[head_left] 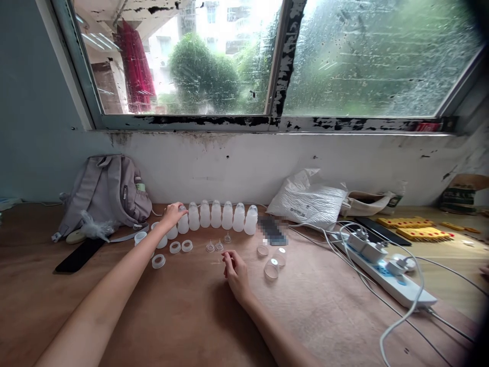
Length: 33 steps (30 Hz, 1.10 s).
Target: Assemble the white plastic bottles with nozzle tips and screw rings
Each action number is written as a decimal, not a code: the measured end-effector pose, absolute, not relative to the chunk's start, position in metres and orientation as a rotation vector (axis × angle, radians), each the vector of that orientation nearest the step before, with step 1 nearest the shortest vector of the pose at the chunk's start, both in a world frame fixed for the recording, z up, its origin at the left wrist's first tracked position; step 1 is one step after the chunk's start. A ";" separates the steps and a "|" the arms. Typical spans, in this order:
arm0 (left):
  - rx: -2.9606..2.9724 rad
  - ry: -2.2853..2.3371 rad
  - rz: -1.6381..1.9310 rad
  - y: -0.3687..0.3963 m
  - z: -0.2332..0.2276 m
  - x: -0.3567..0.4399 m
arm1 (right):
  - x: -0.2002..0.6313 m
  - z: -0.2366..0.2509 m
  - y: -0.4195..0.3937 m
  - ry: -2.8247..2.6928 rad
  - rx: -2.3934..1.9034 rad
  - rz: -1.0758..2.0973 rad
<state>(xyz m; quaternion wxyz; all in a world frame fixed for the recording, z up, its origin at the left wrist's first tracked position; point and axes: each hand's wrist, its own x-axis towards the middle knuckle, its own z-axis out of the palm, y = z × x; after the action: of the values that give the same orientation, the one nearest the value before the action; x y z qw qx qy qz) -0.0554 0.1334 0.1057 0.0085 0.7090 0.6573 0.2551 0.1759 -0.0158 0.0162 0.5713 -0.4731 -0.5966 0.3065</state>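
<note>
Left hand (pixel 173 213) grips the end bottle (pixel 183 220) in the row; right hand (pixel 236 272) rests loosely curled, empty, on the worktop (pixel 191 316) near small clear teats (pixel 218 246).

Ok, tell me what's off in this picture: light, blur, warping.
Head view: the window is blown out with daylight behind rain-streaked glass; its frame bows from wide-angle distortion; the right corners darken; a pixelated patch hides something beside the row of bottles; the left hand and right hand look sharp.
</note>
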 end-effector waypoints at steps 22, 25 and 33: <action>2.439 2.019 1.130 0.038 -0.004 -0.021 | 0.191 -0.003 0.017 -2.155 -1.519 0.204; 2.335 1.927 1.206 0.032 -0.008 -0.018 | 0.189 -0.004 0.018 -2.245 -1.555 0.221; 1.355 1.216 1.449 0.024 0.006 0.026 | 0.193 -0.003 0.020 -2.051 -1.384 0.221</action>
<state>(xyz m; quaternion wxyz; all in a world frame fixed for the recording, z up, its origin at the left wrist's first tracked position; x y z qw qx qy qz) 0.0260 0.0244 0.0056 0.3961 0.5347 0.4798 0.5719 0.1932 0.0199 -0.0033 0.3230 -0.5272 -0.7814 0.0842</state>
